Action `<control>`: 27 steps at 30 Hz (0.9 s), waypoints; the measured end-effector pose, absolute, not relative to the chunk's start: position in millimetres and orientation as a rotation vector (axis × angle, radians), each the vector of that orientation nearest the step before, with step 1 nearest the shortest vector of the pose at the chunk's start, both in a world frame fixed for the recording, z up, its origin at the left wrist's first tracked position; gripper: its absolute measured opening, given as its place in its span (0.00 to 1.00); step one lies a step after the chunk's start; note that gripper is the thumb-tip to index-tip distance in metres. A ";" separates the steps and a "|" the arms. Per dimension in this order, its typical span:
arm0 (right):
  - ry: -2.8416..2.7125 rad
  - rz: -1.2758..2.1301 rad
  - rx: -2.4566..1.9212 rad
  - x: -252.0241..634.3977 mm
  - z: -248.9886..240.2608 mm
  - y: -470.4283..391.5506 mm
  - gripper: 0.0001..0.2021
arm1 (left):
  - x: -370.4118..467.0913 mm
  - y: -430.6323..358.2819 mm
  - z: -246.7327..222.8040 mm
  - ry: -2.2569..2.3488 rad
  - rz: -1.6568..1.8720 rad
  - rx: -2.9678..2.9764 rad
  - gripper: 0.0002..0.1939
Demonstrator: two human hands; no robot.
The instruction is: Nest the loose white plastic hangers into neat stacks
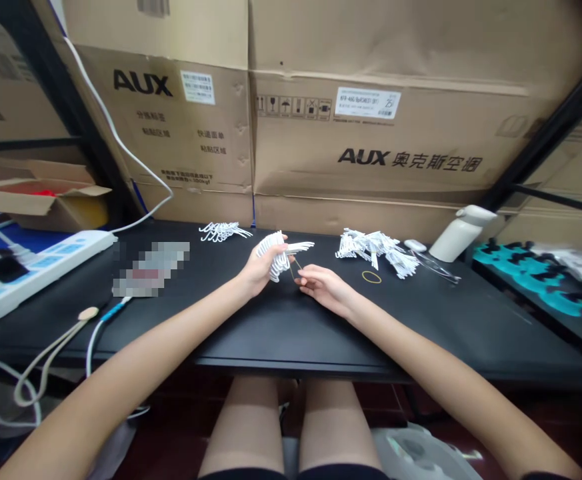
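My left hand [263,265] is wrapped round a bundle of white hooks [279,260], whose straight ends point right. Just right of it, my right hand [321,287] pinches a thin rubber band [295,269], stretched toward the bundle. Another yellow rubber band [371,277] lies on the black table [291,333] to the right. Behind my left hand is a small group of white hooks [225,231]. A larger pile of white hooks [378,250] rests at the right rear.
At left are a power strip [45,270], a blurred-out device [151,269], cables and an open carton [41,197]. At right stand a tilted white bottle [462,233], glasses [435,265] and teal items [531,273]. Large cardboard boxes [381,140] line the back.
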State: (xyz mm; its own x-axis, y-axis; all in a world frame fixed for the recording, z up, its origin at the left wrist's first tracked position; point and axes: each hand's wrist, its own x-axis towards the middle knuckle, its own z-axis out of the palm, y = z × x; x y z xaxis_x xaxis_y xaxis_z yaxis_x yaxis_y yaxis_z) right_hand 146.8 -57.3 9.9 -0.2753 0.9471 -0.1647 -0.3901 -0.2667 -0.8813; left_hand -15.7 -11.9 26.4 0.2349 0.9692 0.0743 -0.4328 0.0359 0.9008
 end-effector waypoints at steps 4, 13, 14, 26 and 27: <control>-0.985 1.684 -0.897 144.1 7.3 -58.7 0.14 | -16.0 -13.5 28.3 0.678 1.208 1.001 0.18; -1.547 1.075 -0.838 138.0 -1.4 -62.5 0.11 | -13.4 -22.8 38.2 0.695 1.159 0.953 0.14; -1.652 0.922 -0.849 138.5 -0.8 -64.1 0.08 | -13.5 -22.5 38.2 0.697 1.155 0.943 0.13; -1.996 -0.182 -0.901 138.9 -1.4 -71.4 0.06 | -12.3 -17.2 29.5 0.782 1.253 0.851 0.13; -1.976 -0.192 -0.872 139.1 -0.2 -72.8 0.06 | -11.7 -17.8 29.8 0.789 1.267 0.844 0.13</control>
State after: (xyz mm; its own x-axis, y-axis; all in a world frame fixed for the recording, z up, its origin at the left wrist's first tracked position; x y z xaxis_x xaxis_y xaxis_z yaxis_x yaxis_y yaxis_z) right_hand 139.1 -72.8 -0.2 -0.3098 0.4996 0.8090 0.6457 0.7351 -0.2067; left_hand -11.7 -17.8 29.8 0.1336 0.9902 -0.0394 -0.4719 0.0985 0.8761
